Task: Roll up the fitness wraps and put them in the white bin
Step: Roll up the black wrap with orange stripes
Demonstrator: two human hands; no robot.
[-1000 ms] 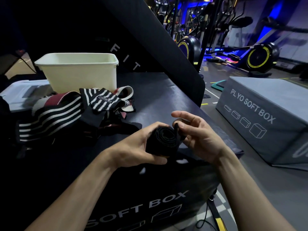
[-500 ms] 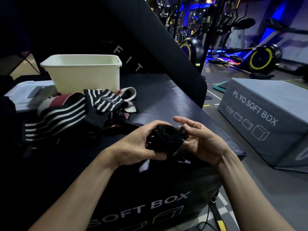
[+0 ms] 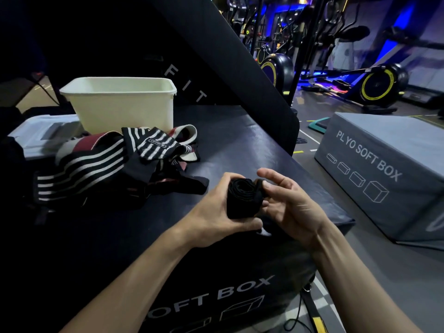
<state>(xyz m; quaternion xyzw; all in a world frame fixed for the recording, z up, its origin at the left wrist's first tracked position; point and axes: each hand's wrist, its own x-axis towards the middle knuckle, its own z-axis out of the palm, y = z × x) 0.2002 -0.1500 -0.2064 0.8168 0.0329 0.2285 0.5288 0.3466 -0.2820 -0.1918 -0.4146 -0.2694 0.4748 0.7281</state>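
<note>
- Dim gym room with blue light at the back; the work is done on top of a black soft box [image 3: 240, 140] with white letters "SOFT BOX" on its front side.
- Both hands meet above the near right part of this top, and between them is a black rolled wrap [image 3: 242, 199], seen from its end so the spiral layers show.
- The left hand [image 3: 216, 219] grips the roll, the fingers curled over its far side and the thumb under its near side.
- The right hand [image 3: 292, 203] pinches the right edge of the roll with thumb and fingers; the forefinger is stretched out over it.
- Left of the grip and a little farther away lies a loose pile of striped wraps [image 3: 115, 162], black with white stripes and some dark red parts, not rolled.
- Just behind this pile, well apart from the hands, stands the white bin [image 3: 122, 109], upright; I cannot see what is inside.
- Right of the grip, on the floor, is a grey plyo box [image 3: 384, 169]. Behind it stand exercise bikes [image 3: 377, 87] with yellow-rimmed wheels.
</note>
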